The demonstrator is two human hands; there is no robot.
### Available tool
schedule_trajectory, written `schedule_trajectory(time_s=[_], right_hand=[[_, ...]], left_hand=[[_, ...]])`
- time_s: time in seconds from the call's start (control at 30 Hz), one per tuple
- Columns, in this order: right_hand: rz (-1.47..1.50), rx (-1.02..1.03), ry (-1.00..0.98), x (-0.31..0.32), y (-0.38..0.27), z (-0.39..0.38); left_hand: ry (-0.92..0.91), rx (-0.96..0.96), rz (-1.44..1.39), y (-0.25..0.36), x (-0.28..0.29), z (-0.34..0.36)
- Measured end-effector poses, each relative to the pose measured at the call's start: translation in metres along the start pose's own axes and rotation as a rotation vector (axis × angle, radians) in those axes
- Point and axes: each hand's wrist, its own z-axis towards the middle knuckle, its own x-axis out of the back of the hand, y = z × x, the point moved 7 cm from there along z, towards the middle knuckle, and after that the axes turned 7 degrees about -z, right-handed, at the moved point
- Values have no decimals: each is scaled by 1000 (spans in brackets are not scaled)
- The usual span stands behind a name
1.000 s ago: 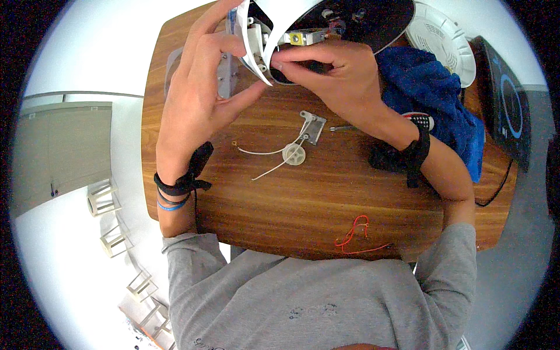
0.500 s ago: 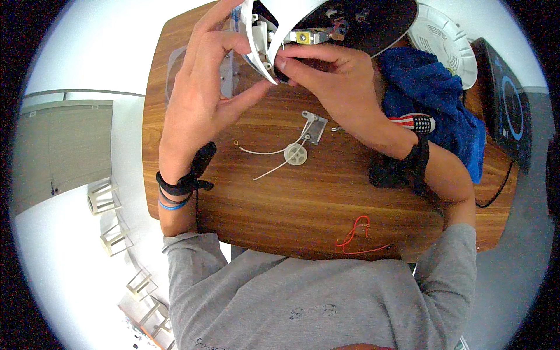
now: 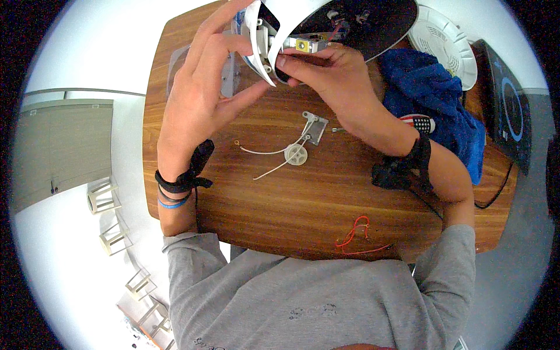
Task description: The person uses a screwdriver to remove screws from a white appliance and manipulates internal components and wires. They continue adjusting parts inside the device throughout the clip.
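Observation:
A white appliance housing (image 3: pixel 291 14) with a dark inside lies at the far edge of the table, partly cut off by the picture. My left hand (image 3: pixel 201 81) is curled around a curved white panel (image 3: pixel 261 49) on its left side, thumb at the lower tip. Fingers of my right hand (image 3: pixel 341 73) pinch at the housing's lower edge, beside the gap behind the panel; what lies between them is hidden. A metal bracket with a yellow piece (image 3: pixel 302 45) shows just above that hand. Nearer me lie a small metal plate (image 3: pixel 317 128), a pale round disc (image 3: pixel 296 154) and white wires.
Red wires (image 3: pixel 354 233) lie near the table's front edge. To the right are a blue cloth (image 3: pixel 431 87), a red-and-black-handled tool (image 3: pixel 421 123), a white slotted base (image 3: pixel 446 44) and a black panel with a blue ring (image 3: pixel 504 102). Clear plastic (image 3: pixel 178 64) sits behind my left hand.
The panel and the yellow-pieced bracket have shifted slightly downward. My right hand has moved a little left and up, keeping its pinch; my left hand keeps its hold.

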Motion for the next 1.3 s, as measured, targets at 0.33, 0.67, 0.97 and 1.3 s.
schedule_trajectory(time_s=[0.33, 0.67, 0.97, 1.3], right_hand=[[-89, -165, -109, 1, -10, -4], [-219, 144, -11, 4, -11, 6], [-469, 232, -106, 16, -28, 21], [-508, 175, -119, 26, -30, 32]], left_hand=[[20, -31, 48, 2, 0, 0], [-8, -2, 114, 3, 2, -1], [50, -49, -35, -12, -4, -5], [105, 22, -92, -10, -7, 6]])
